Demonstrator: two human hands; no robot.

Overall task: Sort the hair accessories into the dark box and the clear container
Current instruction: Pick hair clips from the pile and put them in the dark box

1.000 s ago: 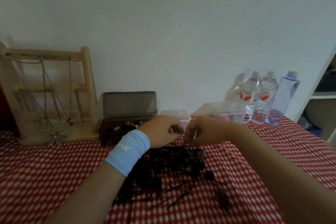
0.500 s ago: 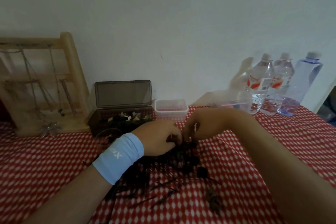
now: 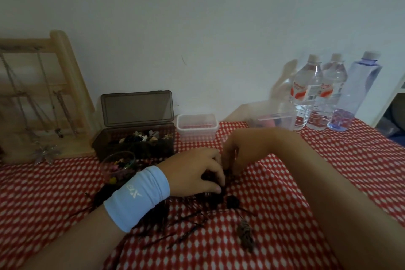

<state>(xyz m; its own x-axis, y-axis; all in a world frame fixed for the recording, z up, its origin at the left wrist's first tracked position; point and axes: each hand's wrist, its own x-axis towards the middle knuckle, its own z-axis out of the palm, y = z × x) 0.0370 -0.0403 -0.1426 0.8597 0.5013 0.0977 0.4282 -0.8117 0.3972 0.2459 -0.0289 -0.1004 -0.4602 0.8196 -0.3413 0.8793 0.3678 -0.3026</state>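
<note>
2 hands are working: left hand [image 3: 195,174], right hand [image 3: 240,151]. 3 bottles [image 3: 306,96] [image 3: 331,94] [image 3: 359,90] are standing at 2 o'clock, 2 red-label + 1 blue. 1 dark box [image 3: 137,108], 2 clear containers [image 3: 198,130] [image 3: 276,116], 1 wooden rack [image 3: 69,68] are sitting 10–1 o'clock. Loose hair accessories [image 3: 231,201] are lying too tangled to count.

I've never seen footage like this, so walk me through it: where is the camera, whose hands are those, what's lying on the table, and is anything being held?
It's all from one camera worn on a person's head, looking down at their own bare hands. The left hand, with a blue wristband, and the right hand both grip pieces in a dark pile of hair accessories on a red-and-white tablecloth. Behind stand an open dark box holding accessories, a small clear container, a wooden stand and water bottles.
</note>
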